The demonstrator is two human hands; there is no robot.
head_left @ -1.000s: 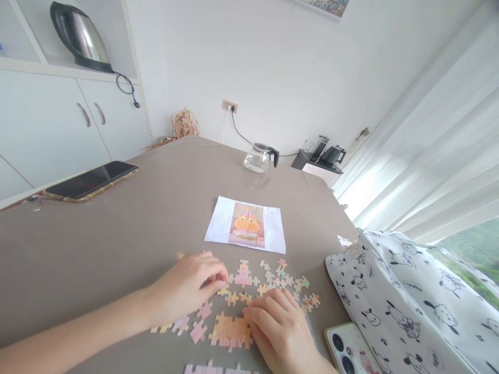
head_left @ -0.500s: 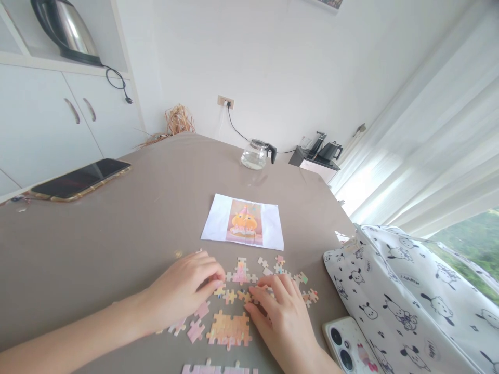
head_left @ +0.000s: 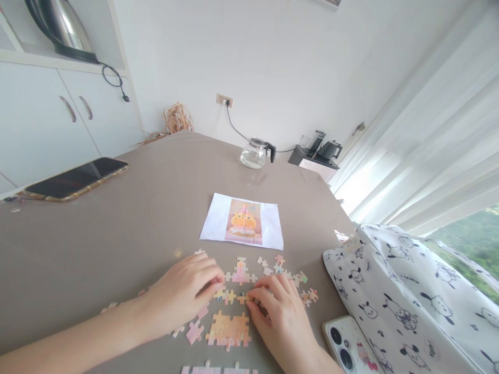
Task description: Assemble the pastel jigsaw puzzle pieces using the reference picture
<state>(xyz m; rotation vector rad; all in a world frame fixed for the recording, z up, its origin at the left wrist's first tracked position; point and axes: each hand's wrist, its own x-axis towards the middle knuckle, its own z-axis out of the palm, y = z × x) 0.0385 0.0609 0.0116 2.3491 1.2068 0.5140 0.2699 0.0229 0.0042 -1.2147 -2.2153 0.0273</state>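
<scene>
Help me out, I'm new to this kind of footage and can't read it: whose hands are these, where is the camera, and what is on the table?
The camera sits on a person's head and looks down at their own bare hands, so the view is tilted. The left hand and right hand rest on a grey table, fingertips on loose puzzle pieces between them. Nothing is lifted. Just below lies a joined puzzle section. Beyond is a printed reference picture. Also there: a dark tablet, a glass pot, a patterned cloth and a white phone.
</scene>
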